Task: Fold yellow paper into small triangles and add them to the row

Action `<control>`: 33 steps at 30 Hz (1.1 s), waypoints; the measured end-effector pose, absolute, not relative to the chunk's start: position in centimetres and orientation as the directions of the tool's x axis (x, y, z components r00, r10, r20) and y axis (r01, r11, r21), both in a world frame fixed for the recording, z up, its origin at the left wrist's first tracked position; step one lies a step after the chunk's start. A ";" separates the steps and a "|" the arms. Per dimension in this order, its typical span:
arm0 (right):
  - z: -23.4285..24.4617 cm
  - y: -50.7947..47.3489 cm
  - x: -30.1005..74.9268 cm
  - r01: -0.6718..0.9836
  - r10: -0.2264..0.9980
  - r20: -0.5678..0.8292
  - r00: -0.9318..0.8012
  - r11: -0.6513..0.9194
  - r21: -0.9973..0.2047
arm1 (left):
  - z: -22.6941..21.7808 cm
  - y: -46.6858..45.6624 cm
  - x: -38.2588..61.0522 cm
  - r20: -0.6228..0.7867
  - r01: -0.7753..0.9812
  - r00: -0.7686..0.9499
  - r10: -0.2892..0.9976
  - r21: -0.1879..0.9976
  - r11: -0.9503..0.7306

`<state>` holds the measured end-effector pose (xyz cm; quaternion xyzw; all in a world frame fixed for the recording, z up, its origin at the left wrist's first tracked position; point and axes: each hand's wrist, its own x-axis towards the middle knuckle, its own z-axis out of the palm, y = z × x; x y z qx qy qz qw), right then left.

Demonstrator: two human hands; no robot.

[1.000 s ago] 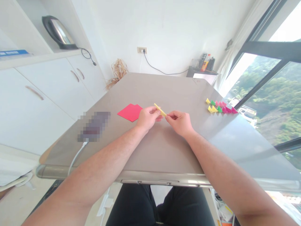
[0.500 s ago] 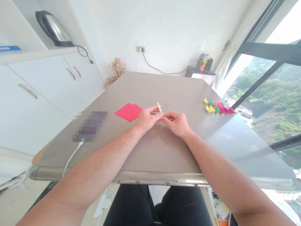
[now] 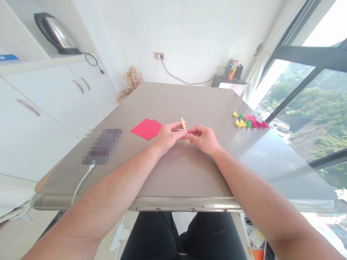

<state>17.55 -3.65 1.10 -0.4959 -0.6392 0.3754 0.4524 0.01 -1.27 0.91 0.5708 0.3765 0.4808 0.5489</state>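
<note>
A narrow folded strip of yellow paper [image 3: 183,124] is pinched between my two hands above the middle of the table, tilted slightly to the left at its top. My left hand [image 3: 170,135] grips it from the left side, thumb against fingers. From the right, my right hand [image 3: 202,138] closes its fingertips on the lower part, and the strip's bottom end shows just below them. Red paper sheets [image 3: 146,128] lie flat beside my left hand, partly covered by it. Small folded paper pieces [image 3: 251,121] in yellow, green and pink stand in two rows at the right.
A blurred-out dark flat object [image 3: 102,146] with a white cable [image 3: 82,182] lies on the table [image 3: 173,173] at the left. Beyond the right edge are windows [image 3: 311,90]. A small dark cabinet [image 3: 229,82] bearing bottles stands behind the table.
My right hand's fingers have shifted up a little along the yellow paper, and its lower end now shows beneath them. The view has turned slightly to the right.
</note>
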 end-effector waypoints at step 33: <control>1.8 -4.0 17.3 0.225 0.988 0.144 -0.060 0.153 -0.962 | 0.8 -1.2 -0.2 0.227 0.109 0.235 0.945 0.960 -0.258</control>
